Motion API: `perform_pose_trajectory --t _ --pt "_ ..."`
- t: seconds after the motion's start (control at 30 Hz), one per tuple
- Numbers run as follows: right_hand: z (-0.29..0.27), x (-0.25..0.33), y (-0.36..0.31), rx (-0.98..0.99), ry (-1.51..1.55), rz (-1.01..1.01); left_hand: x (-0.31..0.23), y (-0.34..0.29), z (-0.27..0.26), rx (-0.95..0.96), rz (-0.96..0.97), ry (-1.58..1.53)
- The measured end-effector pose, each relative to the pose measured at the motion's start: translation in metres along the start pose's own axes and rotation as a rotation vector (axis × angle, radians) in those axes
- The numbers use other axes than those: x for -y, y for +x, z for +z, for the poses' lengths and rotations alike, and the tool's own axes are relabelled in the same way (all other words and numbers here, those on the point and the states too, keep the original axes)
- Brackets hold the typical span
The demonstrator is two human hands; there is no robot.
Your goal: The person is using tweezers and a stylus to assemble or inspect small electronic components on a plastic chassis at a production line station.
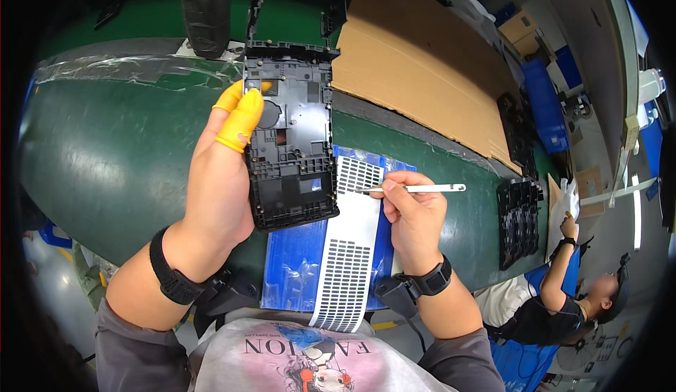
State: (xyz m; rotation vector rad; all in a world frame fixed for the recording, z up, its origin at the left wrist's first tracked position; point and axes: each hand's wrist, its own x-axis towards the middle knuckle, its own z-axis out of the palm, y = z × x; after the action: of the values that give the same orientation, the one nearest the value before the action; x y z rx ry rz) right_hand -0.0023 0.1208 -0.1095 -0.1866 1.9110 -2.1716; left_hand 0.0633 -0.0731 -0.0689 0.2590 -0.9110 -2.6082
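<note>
My left hand (222, 160), with yellow finger cots on thumb and finger, is closed on the left edge of a black plastic housing (299, 131). The housing is held up over the bench, its ribbed, pocketed inside facing me. My right hand (415, 209) pinches a pair of white tweezers (436, 188) lying sideways. Their dark tips point left, over a white sheet of small black rectangular stickers (343, 272). Whether the tips touch a sticker I cannot tell. Beneath the sheet lies a blue plastic board (289, 265), partly hidden by the housing.
A large brown cardboard sheet (422, 61) covers the far right of the green bench (141, 131). Black plastic parts (520, 216) are stacked at the right edge. A tape-wrapped post (206, 19) rises at the far side. Another person (556, 300) is at the right.
</note>
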Motion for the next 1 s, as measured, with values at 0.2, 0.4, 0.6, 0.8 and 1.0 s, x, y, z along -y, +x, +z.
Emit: perform_pose_trajectory --t 0.2,0.4,0.6,0.8,1.0 --pt "0.003 0.032 -0.014 -0.014 0.107 -0.078 0.01 -0.003 -0.004 0.007 -0.103 0.075" --pt "0.038 0.049 -0.028 0.187 0.125 -0.156 0.014 -0.012 -0.002 0.075 -0.313 -0.006" --pt "0.043 0.031 -0.026 0.185 0.192 -0.16 0.019 -0.017 0.0 0.073 -0.336 0.002" --pt "0.041 0.031 -0.027 0.2 0.226 -0.139 0.019 -0.019 0.001 0.086 -0.324 -0.015" --pt "0.041 0.028 -0.026 0.182 0.197 -0.153 0.021 -0.02 -0.001 0.105 -0.307 0.001"
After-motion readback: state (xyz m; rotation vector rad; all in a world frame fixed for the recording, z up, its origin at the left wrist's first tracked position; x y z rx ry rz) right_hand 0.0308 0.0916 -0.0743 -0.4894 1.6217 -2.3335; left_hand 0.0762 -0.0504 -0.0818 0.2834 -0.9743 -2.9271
